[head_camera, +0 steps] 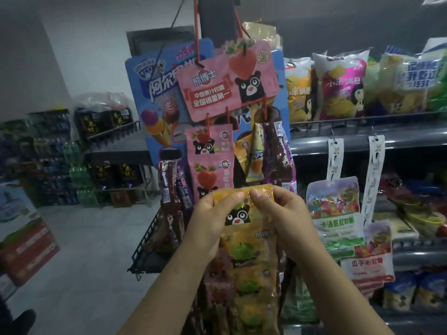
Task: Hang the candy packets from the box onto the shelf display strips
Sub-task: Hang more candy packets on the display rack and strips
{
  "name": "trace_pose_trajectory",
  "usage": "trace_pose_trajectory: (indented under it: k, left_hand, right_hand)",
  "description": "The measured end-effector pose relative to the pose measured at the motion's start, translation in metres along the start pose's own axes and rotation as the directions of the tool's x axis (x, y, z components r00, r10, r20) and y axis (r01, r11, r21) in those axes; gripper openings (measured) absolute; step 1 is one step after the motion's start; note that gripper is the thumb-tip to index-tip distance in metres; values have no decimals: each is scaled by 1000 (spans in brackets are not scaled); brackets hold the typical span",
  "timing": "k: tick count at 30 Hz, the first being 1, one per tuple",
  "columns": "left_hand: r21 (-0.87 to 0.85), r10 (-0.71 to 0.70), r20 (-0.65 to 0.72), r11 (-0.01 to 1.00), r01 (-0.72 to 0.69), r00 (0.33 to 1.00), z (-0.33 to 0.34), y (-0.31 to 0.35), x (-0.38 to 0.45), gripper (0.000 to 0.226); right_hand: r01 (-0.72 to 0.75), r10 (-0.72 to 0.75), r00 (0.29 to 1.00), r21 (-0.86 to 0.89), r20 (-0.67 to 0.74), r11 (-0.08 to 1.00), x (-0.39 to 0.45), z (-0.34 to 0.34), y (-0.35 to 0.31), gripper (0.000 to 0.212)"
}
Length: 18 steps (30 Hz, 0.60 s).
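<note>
1. Your left hand [212, 216] pinches the top left edge of a yellow candy packet strip [251, 257], thumb on the front.
2. Your right hand [283, 213] pinches the top right edge of the same strip, thumb on the front just beside the left thumb.
3. The yellow candy packet strip hangs down from both hands between your forearms; a black bear face sits on its top packet, green fruit on those below.
4. Just behind your hands, a pink strawberry packet strip [212, 163] hangs on a red hook, with brown and purple packets [278, 151] beside it.
5. Above those, a pink bear header card [227, 81] hangs in front of a blue display board [154, 93].
6. To the right, two white display strips [335, 158] hang from the shelf rail [362, 139]; one carries a clear jelly candy bag [335, 209].
7. On the upper shelf, snack bags [341, 85] stand in a row.
8. Far left, stacked drink packs [53, 155] stand on the floor.
</note>
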State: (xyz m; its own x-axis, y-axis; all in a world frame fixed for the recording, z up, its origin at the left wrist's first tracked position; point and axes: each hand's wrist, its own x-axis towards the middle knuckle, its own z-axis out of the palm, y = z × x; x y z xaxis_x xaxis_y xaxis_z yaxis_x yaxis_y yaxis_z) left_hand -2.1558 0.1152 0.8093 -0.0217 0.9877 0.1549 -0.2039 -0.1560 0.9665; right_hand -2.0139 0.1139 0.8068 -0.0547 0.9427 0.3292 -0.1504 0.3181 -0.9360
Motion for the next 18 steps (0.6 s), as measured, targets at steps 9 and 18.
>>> trace_pose_trajectory:
  k: [9,18]
  left_hand:
    - [92,130,-126,989,-119,983,22,10,26,17]
    - [163,257,-252,962,-221,933,35,18,37,10]
  right_hand:
    - [-16,19,996,-43,84,999,38,-16,-21,15]
    - [-126,124,969,-6,214,992,56,-19,-30,27]
